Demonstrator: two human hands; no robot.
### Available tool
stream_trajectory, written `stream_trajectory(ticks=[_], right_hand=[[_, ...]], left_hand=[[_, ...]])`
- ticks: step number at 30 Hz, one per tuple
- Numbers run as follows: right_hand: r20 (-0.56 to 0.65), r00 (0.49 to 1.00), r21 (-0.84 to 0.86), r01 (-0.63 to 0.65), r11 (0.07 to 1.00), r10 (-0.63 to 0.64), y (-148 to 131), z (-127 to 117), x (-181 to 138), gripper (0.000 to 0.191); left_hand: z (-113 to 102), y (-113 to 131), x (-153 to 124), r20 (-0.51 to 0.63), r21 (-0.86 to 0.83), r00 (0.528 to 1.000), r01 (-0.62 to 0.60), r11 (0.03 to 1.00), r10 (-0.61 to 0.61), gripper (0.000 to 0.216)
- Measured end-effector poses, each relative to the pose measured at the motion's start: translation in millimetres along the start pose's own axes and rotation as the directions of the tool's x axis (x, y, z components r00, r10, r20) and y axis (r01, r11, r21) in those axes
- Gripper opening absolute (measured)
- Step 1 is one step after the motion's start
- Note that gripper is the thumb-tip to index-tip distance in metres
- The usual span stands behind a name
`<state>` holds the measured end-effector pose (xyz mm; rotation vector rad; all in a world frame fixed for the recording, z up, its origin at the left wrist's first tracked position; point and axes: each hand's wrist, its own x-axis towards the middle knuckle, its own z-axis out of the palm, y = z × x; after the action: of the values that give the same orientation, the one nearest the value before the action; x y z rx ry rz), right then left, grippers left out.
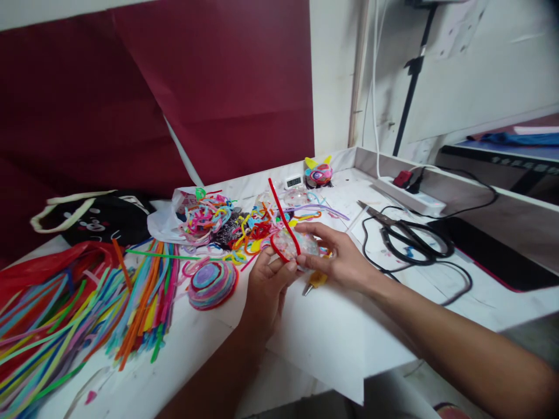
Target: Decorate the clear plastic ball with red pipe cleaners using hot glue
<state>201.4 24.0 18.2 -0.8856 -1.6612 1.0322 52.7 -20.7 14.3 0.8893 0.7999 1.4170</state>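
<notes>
Gripping a clear rounded piece and red strip mid-frame, left hand and right hand close together, white tabletop below, maroon sheet upper left, dark slab cropped at right, clear piece partly obscured.

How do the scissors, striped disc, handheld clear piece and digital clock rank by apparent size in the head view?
1. Scissors
2. Striped disc and handheld clear piece: too alike to rank, the piece being partly hidden
3. Digital clock

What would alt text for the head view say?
The left hand and right hand hold a red pipe cleaner against a translucent piece above a white table. Colorful pipe cleaners lie left; black-handled scissors lie right.
</notes>
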Motion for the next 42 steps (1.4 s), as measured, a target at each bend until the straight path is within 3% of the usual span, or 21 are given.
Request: stream_trajectory(ticks=[11, 18, 21, 28, 35, 42], right_hand=[[0.017, 0.998, -0.062, 0.065, 0.996, -0.064, 1.4, 0.5, 0.0, 0.046], [0.036, 0.996, -0.07, 0.079, 0.994, -0.077, 4.4, -2.7, 2.3, 0.047], [0.059, 0.995, -0.059, 0.081, 0.995, -0.077, 5.6, -3.9, 2.7, 0.048], [0.086, 0.982, -0.053, 0.171, 0.984, -0.166, 5.9, -4.2, 3.5, 0.049], [0.086, 0.976, -0.086, 0.206, 0.975, -0.198, 6.1, -0.6, 1.2, 0.059], [0.057, 0.977, -0.102, 0.208, 0.973, -0.203, 6.9, 3.9, -1.2, 0.056]], left_hand=[[-6.0, -8.1, 3.6, -0.01, 0.05, 1.0, -0.023, 0.998, 0.024, 0.033], [-5.1, -7.2, 3.3, 0.045, -0.028, 0.998, -0.038, 0.999, 0.039, 0.021], [-6.8, -8.3, 3.6, 0.015, -0.063, 0.999, -0.036, 0.997, 0.037, 0.014], [-6.7, -9.6, 4.3, -0.058, -0.036, 0.998, -0.03, 0.999, 0.028, 0.017], [-5.1, -9.2, 4.7, -0.049, -0.06, 0.997, -0.058, 0.996, 0.055, 0.017], [-3.5, -11.8, 0.3, -0.006, -0.103, 0.998, -0.066, 0.993, 0.066, 0.009]])
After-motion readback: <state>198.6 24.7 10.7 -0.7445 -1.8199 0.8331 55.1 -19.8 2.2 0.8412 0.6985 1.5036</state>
